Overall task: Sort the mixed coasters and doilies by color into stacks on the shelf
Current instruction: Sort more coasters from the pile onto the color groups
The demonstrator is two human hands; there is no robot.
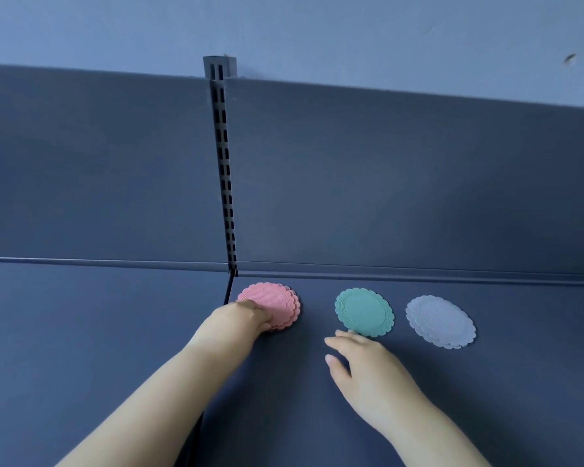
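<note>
Three scalloped round coaster stacks lie in a row on the dark grey shelf (418, 382). The pink stack (277, 299) is at the left, the teal stack (364, 311) in the middle, the white stack (440, 321) at the right. My left hand (241, 320) rests on the near left edge of the pink stack, its fingers curled over that edge. My right hand (361, 362) hovers flat just in front of the teal stack, fingers apart, fingertips touching or nearly touching its near rim, holding nothing.
A slotted upright post (225, 170) rises behind the pink stack, between two dark back panels. A seam (229, 288) splits the shelf into left and right boards. A pale blue wall (317, 28) is above.
</note>
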